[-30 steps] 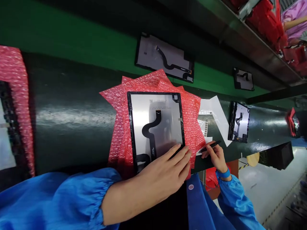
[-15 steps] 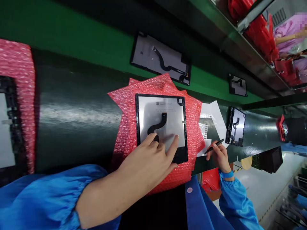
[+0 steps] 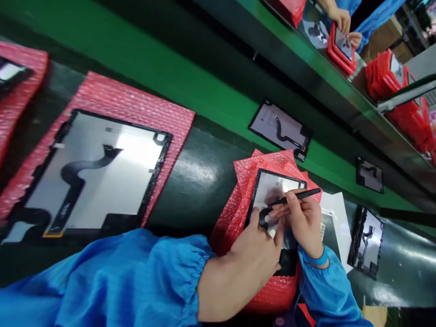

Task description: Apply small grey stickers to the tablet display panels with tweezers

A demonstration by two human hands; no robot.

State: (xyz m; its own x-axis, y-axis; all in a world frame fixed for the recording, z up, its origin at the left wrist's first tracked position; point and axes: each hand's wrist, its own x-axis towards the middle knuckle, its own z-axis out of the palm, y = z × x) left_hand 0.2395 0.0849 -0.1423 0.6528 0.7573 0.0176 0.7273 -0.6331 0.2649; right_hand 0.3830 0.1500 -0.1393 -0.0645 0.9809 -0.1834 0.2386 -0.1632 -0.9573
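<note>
A tablet-sized screen panel (image 3: pixel 289 250) lies back side up on a fanned stack of red bubble-wrap sheets (image 3: pixel 245 168). My left hand (image 3: pixel 255 250) rests on the panel's lower part with its fingers apart, near the dark flex cable (image 3: pixel 264 218). From the right, my right hand (image 3: pixel 303 218) holds a black pen-like tool (image 3: pixel 308 193) over the panel. The tool's tip is close to the cable's upper part; whether it touches cannot be made out.
Left, a larger panel (image 3: pixel 132 181) lies on red bubble wrap (image 3: pixel 136 106). White sheets (image 3: pixel 342 222) and another panel (image 3: pixel 371 240) are on the right. Two panels (image 3: pixel 279 127) lean at the back. Beyond a shelf, a person's hands (image 3: pixel 341 20) work on red-wrapped items.
My right hand has brought the pen-like tool from beside the stack to over the panel. The view has shifted left, showing more of the large panel. My left hand stays on the smaller one.
</note>
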